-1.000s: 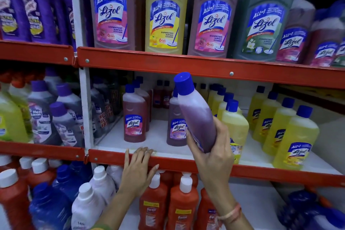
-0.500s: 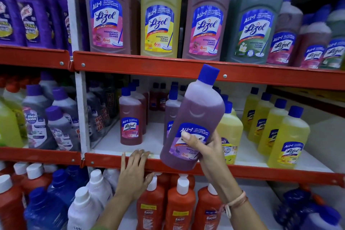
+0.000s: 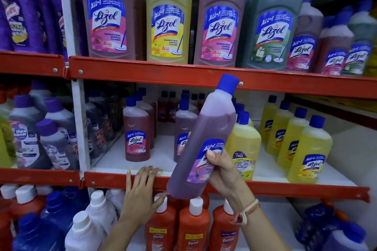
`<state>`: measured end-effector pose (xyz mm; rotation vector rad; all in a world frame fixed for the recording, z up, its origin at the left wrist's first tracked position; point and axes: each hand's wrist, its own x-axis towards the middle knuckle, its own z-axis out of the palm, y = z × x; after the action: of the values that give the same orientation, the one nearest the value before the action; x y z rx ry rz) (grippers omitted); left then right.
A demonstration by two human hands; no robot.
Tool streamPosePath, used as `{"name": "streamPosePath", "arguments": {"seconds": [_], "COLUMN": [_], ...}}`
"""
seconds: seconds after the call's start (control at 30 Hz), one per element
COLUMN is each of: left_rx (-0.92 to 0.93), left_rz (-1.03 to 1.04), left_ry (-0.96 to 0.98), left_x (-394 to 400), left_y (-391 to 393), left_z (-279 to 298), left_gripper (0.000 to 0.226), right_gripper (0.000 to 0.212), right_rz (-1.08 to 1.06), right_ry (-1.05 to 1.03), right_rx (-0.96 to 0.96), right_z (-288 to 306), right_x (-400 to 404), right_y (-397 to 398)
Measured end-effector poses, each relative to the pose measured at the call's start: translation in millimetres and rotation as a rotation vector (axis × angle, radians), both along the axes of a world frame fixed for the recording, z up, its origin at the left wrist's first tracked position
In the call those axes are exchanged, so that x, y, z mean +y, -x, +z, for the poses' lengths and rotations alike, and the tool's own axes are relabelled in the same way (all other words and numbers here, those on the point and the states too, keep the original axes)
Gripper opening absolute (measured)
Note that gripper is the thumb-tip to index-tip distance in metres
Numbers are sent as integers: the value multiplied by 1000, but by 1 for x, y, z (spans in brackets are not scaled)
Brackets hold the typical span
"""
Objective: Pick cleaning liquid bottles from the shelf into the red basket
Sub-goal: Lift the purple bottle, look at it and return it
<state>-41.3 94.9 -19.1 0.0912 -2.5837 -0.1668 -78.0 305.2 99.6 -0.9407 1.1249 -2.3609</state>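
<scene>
My right hand point(image 3: 223, 171) grips a purple Lizol bottle point(image 3: 206, 134) with a blue cap, held in front of the middle shelf and tilted with its cap up to the right. My left hand point(image 3: 140, 193) rests flat, fingers spread, on the red front edge of the middle shelf point(image 3: 285, 188). On that shelf stand a pink Lizol bottle point(image 3: 137, 130), another purple one point(image 3: 183, 128) and several yellow ones point(image 3: 308, 149). No red basket is in view.
Large Lizol bottles point(image 3: 169, 16) fill the upper shelf behind its red rail point(image 3: 142, 71). Orange Bactin bottles point(image 3: 193, 226) and white-capped bottles point(image 3: 95, 210) stand on the lower shelf under my hands. A white upright post point(image 3: 80, 124) separates the left bay of grey and purple bottles.
The purple bottle has come off the shelf toward me and swung from cap-left to cap-right, then turned narrower. My left hand stayed on the shelf edge.
</scene>
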Motion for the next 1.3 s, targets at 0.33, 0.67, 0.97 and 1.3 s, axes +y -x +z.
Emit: {"name": "streamPosePath", "arguments": {"seconds": [0.33, 0.67, 0.97, 1.3], "left_rx": [60, 89, 76, 43], "left_rz": [-33, -51, -49, -41], "left_ry": [-46, -90, -105, -97], "left_x": [-2, -4, -8, -7], "left_y": [1, 4, 5, 0], "left_z": [0, -2, -7, -4], "left_gripper": [68, 65, 65, 71], "right_gripper": [61, 66, 74, 80], "right_rz": [-297, -346, -311, -375], "right_ry": [-330, -505, -613, -672], "right_rx": [140, 69, 61, 57], "right_z": [-7, -35, -43, -44], "right_x": [-21, -39, -37, -36], "right_y": [61, 90, 94, 82]}}
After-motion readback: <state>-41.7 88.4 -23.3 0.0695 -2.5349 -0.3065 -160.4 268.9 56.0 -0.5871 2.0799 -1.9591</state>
